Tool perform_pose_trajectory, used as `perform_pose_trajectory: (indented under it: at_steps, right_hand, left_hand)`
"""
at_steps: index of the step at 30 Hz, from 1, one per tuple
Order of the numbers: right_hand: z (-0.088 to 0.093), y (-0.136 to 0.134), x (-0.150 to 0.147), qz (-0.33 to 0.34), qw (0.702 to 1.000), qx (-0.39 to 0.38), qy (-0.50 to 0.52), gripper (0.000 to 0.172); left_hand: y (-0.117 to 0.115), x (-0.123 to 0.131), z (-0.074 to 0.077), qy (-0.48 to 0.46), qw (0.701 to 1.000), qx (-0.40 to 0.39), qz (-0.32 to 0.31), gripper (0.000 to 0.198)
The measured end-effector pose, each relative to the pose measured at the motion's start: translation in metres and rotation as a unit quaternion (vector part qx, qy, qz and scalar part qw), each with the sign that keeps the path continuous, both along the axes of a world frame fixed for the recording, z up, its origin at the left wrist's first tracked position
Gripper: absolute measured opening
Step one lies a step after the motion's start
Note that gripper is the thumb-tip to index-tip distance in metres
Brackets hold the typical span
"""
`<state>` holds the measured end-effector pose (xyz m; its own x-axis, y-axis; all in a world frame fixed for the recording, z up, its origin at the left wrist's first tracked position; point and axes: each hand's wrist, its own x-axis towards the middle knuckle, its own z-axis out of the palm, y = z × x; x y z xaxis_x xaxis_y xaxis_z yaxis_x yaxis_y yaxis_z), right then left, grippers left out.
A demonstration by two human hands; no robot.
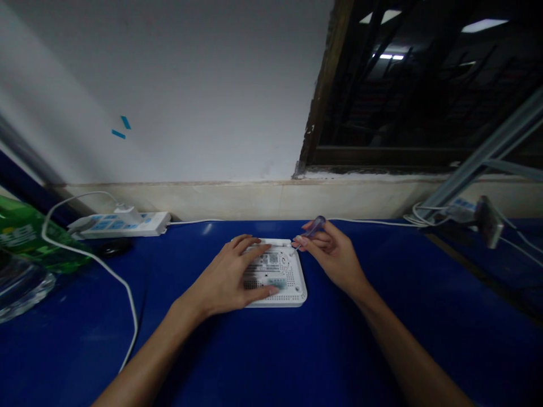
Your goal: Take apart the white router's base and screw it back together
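Observation:
A white router-like box [292,285] lies flat on the blue table, its vented, labelled face up. Across its left part my left hand [237,271] rests with fingers and thumb spread, hiding that end of the box. My right hand [333,251] is closed round a screwdriver [314,226] with a translucent purple handle. The screwdriver is tilted, its shaft pointing down and left to the box's upper right corner near a screw hole. Whether the tip sits in the hole is too small to tell.
A white power strip [127,224] with a plug and cable stands at the back left, near a dark mouse-like object [113,247]. A green-labelled bottle [38,237] lies far left. Cables and a phone-like device [490,223] are by a metal strut [479,155] at right.

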<state>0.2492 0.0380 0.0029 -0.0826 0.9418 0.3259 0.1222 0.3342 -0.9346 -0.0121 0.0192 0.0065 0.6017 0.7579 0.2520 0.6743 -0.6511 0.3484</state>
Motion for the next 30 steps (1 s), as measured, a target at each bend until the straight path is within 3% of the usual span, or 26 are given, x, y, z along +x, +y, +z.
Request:
perform_pose_trajectory:
  at_steps: [5, 12, 22, 27, 30]
  right_hand:
    - [-0.010, 0.000, -0.006, 0.025, 0.991, 0.041, -0.125, 0.021]
    - [-0.004, -0.002, -0.006, 0.012, 0.991, 0.045, -0.125, 0.022]
    - [-0.001, -0.003, -0.005, -0.013, 0.996, 0.052, -0.078, 0.031]
    - [-0.006, -0.001, -0.008, 0.010, 0.991, 0.036, -0.129, 0.048]
    - [0.002, -0.001, -0.009, 0.033, 0.983, 0.049, -0.173, 0.055]
  left_hand:
    - [-0.004, 0.005, -0.004, 0.023, 1.000, 0.008, -0.009, 0.098]
    - [-0.007, 0.003, -0.013, 0.022, 0.999, 0.029, -0.013, 0.099]
    - [-0.009, 0.002, -0.015, 0.018, 0.999, 0.042, -0.007, 0.095]
    - [-0.008, 0.001, -0.016, 0.011, 0.999, 0.043, -0.011, 0.095]
    - [-0.008, 0.001, -0.017, 0.004, 0.999, 0.043, -0.012, 0.094]
